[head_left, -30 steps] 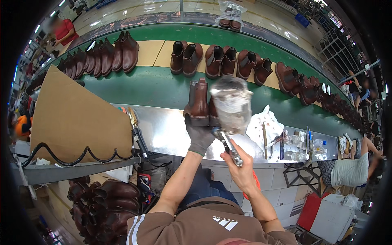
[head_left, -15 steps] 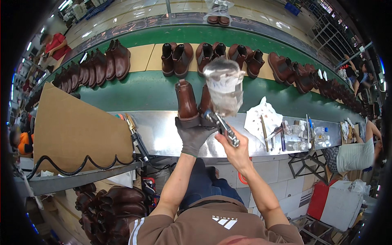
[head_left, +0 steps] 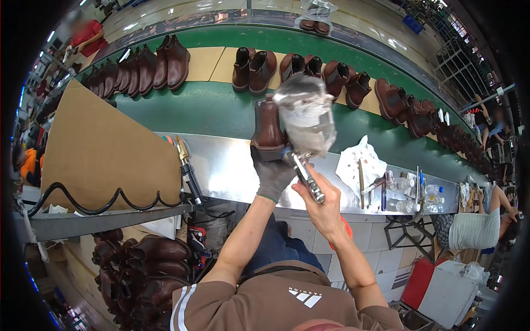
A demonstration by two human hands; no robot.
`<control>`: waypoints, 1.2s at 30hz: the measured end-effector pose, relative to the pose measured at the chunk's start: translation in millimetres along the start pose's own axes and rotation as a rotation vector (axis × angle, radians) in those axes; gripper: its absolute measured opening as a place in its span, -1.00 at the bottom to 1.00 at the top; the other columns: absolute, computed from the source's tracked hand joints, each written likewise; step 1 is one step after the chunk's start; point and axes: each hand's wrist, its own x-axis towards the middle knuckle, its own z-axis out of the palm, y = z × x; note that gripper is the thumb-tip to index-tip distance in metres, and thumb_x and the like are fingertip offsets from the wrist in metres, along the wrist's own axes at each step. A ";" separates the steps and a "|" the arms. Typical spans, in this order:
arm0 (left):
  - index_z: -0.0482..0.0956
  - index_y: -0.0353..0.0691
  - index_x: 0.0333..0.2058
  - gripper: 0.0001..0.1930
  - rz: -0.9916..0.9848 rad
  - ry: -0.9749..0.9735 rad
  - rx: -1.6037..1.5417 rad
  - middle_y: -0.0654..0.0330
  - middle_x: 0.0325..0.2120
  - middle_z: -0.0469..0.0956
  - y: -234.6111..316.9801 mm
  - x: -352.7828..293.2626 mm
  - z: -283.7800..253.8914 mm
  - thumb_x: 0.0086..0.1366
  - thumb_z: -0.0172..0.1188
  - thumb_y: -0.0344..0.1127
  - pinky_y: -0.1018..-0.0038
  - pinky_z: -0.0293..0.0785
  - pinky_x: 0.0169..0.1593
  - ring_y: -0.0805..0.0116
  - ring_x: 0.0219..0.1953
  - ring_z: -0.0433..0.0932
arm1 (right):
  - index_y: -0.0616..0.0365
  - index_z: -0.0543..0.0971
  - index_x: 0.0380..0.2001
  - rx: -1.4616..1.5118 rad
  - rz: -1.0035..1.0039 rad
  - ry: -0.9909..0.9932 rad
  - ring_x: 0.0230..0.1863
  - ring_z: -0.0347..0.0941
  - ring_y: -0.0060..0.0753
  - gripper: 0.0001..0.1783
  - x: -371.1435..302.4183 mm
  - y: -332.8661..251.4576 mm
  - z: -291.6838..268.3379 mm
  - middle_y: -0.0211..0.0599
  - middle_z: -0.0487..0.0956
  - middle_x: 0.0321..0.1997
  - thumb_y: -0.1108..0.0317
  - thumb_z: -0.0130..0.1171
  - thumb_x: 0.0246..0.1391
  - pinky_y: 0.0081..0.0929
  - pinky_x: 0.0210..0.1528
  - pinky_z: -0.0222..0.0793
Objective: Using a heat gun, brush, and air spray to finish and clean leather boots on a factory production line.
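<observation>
My left hand [head_left: 274,177], in a dark glove, is closed around the near ends of a pair of brown leather boots. The left boot [head_left: 267,126] stands out toward the green belt; its mate is almost wholly hidden. In front of that mate is a spray gun [head_left: 307,177] with a plastic-wrapped cup [head_left: 306,124], blurred by motion. My bare right hand [head_left: 323,199] grips the gun's metal handle. The gun's nozzle end is close to my gloved fingers; whether it touches the boots I cannot tell.
Brown boots [head_left: 261,71] line the green belt [head_left: 215,105]. On the steel bench [head_left: 221,171] lie a stained white cloth [head_left: 353,165], brushes and clear bottles [head_left: 406,206]. A cardboard sheet [head_left: 105,154] and a black-handled tool [head_left: 190,179] are at left; more boots [head_left: 157,270] are piled below.
The view has shifted, so the belt and boots sit farther right and higher. Relative to the boots, the spray gun has moved left, and its cup covers more of the right boot.
</observation>
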 end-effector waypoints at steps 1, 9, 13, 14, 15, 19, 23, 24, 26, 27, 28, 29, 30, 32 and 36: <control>0.30 -0.03 0.13 -0.24 -0.145 -0.164 -0.257 0.13 0.08 0.36 0.7 0.2 -2.0 0.08 -0.12 0.37 0.01 0.08 0.23 0.11 0.13 0.29 | 0.23 0.40 0.09 -0.030 0.009 0.034 -0.43 0.43 -0.45 -0.41 -0.8 -0.7 -2.2 -0.20 0.50 -0.43 0.53 0.28 -0.08 -0.51 -0.37 0.35; 0.20 -0.06 0.18 -0.22 0.098 -0.020 0.127 0.10 0.15 0.26 -0.2 3.0 -28.9 0.16 -0.18 0.39 0.12 0.14 0.24 0.07 0.17 0.24 | 0.23 0.43 0.06 0.035 0.043 -0.127 -0.44 0.45 -0.42 -0.43 -40.9 -8.9 -14.0 -0.18 0.53 -0.41 0.48 0.31 -0.09 -0.49 -0.37 0.36; 0.16 -0.06 0.21 -0.13 0.110 0.071 0.192 0.06 0.17 0.23 -3.2 2.7 -29.1 0.08 -0.09 0.44 0.07 0.13 0.24 0.01 0.19 0.21 | 0.21 0.42 0.07 -0.040 0.056 -0.102 -0.41 0.47 -0.43 -0.43 -42.3 -8.5 -4.4 -0.18 0.54 -0.39 0.51 0.30 -0.08 -0.48 -0.37 0.38; 0.16 -0.06 0.20 -0.12 0.089 0.061 0.170 0.06 0.17 0.23 -1.6 -1.7 -18.0 0.06 -0.06 0.44 0.07 0.12 0.24 0.01 0.19 0.22 | 0.21 0.42 0.07 -0.038 0.055 -0.108 -0.41 0.47 -0.43 -0.43 -45.8 -6.7 -5.9 -0.18 0.54 -0.39 0.51 0.30 -0.08 -0.48 -0.37 0.38; 0.17 -0.07 0.20 -0.10 -0.002 0.039 -0.037 0.06 0.16 0.23 -1.0 -0.7 -10.4 0.02 -0.01 0.43 -0.01 0.06 0.25 0.02 0.19 0.22 | 0.22 0.41 0.08 -0.029 0.087 -0.017 -0.40 0.47 -0.45 -0.43 -51.5 -4.6 -8.5 -0.19 0.54 -0.38 0.53 0.28 -0.07 -0.49 -0.35 0.39; 0.29 -0.09 0.12 -0.13 -0.167 0.068 -0.149 0.10 0.11 0.31 0.8 -4.8 8.1 -0.08 0.09 0.38 -0.13 0.02 0.23 0.06 0.17 0.25 | 0.25 0.38 0.10 0.073 0.212 0.097 -0.34 0.48 -0.49 -0.42 -74.4 -1.9 -21.4 -0.22 0.56 -0.32 0.56 0.25 -0.04 -0.53 -0.28 0.42; 0.33 -0.10 0.09 -0.14 -0.141 0.095 -0.143 0.13 0.03 0.39 3.1 -1.8 -3.4 -0.13 0.15 0.36 0.04 0.11 0.23 0.12 0.11 0.32 | 0.29 0.38 0.10 0.046 0.151 0.037 -0.35 0.49 -0.50 -0.43 -74.7 -9.1 -20.3 -0.21 0.58 -0.29 0.55 0.25 -0.04 -0.56 -0.30 0.43; 0.32 -0.09 0.09 -0.14 -0.111 0.058 -0.174 0.13 0.02 0.41 5.3 -1.5 -8.9 -0.12 0.15 0.35 0.10 0.14 0.23 0.14 0.09 0.34 | 0.30 0.38 0.09 0.046 0.166 -0.023 -0.37 0.49 -0.50 -0.44 -72.0 -11.5 -18.8 -0.21 0.58 -0.29 0.55 0.25 -0.04 -0.56 -0.31 0.43; 0.31 -0.09 0.10 -0.17 -0.120 -0.007 -0.206 0.12 0.01 0.41 6.5 -1.3 -17.1 -0.05 0.09 0.36 0.18 0.18 0.22 0.15 0.07 0.35 | 0.34 0.38 0.08 0.139 0.217 -0.016 -0.40 0.48 -0.52 -0.45 -62.5 -8.2 -12.7 -0.20 0.58 -0.30 0.54 0.25 -0.03 -0.57 -0.32 0.42; 0.29 -0.07 0.13 -0.16 -0.021 0.036 -0.030 0.13 0.04 0.38 6.6 -1.4 -22.9 -0.02 0.04 0.38 0.09 0.14 0.21 0.12 0.10 0.32 | 0.35 0.38 0.07 0.156 0.210 -0.038 -0.38 0.48 -0.53 -0.46 -54.5 -2.5 -9.8 -0.19 0.58 -0.30 0.54 0.24 -0.02 -0.57 -0.30 0.41; 0.27 -0.05 0.15 -0.16 0.073 0.078 0.149 0.15 0.08 0.34 7.3 -2.2 -27.8 0.00 0.00 0.40 0.01 0.11 0.21 0.10 0.14 0.28 | 0.36 0.38 0.07 0.174 0.204 -0.058 -0.37 0.48 -0.54 -0.48 -44.4 2.3 -6.4 -0.18 0.59 -0.30 0.54 0.22 -0.01 -0.58 -0.29 0.41; 0.27 -0.05 0.15 -0.17 -0.110 -0.073 -0.091 0.13 0.12 0.30 7.0 -3.9 -29.7 0.02 -0.04 0.41 0.02 0.11 0.23 0.06 0.16 0.26 | 0.37 0.39 0.06 0.159 0.177 -0.030 -0.35 0.48 -0.55 -0.50 -26.1 0.6 -5.0 -0.18 0.59 -0.30 0.54 0.21 0.01 -0.57 -0.27 0.41; 0.27 -0.05 0.15 -0.17 -0.123 -0.071 -0.087 0.13 0.12 0.30 5.9 -4.8 -30.2 0.02 -0.04 0.41 0.02 0.11 0.23 0.06 0.16 0.26 | 0.38 0.40 0.05 0.149 0.147 -0.008 -0.34 0.48 -0.56 -0.52 -7.2 -2.2 -2.4 -0.18 0.58 -0.30 0.53 0.20 0.02 -0.57 -0.24 0.40; 0.26 -0.02 0.16 -0.16 -0.104 -0.091 -0.035 0.10 0.17 0.25 6.0 -4.6 -23.8 0.03 -0.11 0.45 -0.02 0.04 0.26 0.02 0.20 0.21 | 0.37 0.40 0.05 0.124 0.117 0.045 -0.32 0.48 -0.56 -0.52 18.3 -1.3 -0.4 -0.19 0.58 -0.30 0.53 0.20 0.02 -0.56 -0.23 0.40; 0.20 0.04 0.20 -0.13 -0.208 0.058 -0.170 0.06 0.21 0.17 13.0 -11.6 -2.3 0.03 -0.23 0.49 -0.33 -0.20 0.21 -0.09 0.26 0.09 | 0.33 0.41 0.06 0.257 0.124 0.209 -0.34 0.45 -0.60 -0.52 6.0 21.8 -2.7 -0.23 0.58 -0.30 0.53 0.20 0.02 -0.59 -0.24 0.38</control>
